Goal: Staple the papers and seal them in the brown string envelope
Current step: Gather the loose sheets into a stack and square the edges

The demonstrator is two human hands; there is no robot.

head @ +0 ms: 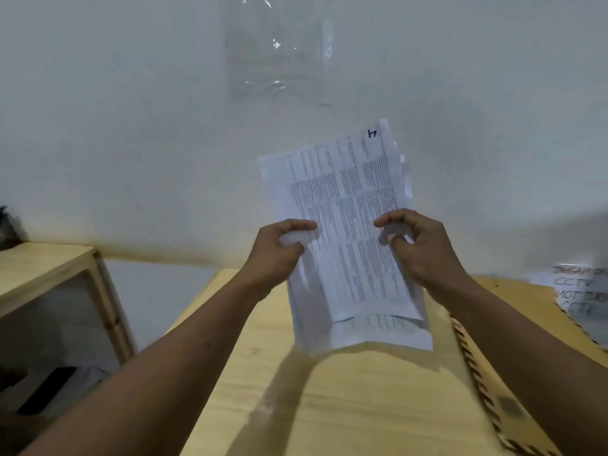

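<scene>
Head view: the left hand (279,248) and right hand (418,245) each pinch a side edge of the papers (345,205), upright over the desk (329,406); light, floppy, seemingly misaligned sheets want mid-edge grips

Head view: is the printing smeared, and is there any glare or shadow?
In the head view, the papers are blurred, print unreadable; their soft shadow falls on the table below; small glints show on the clear plastic sheet above.

Handwritten "CCTV" on the sheet (574,291) at right; a blue "4"-like mark atop the papers (348,225).
</scene>
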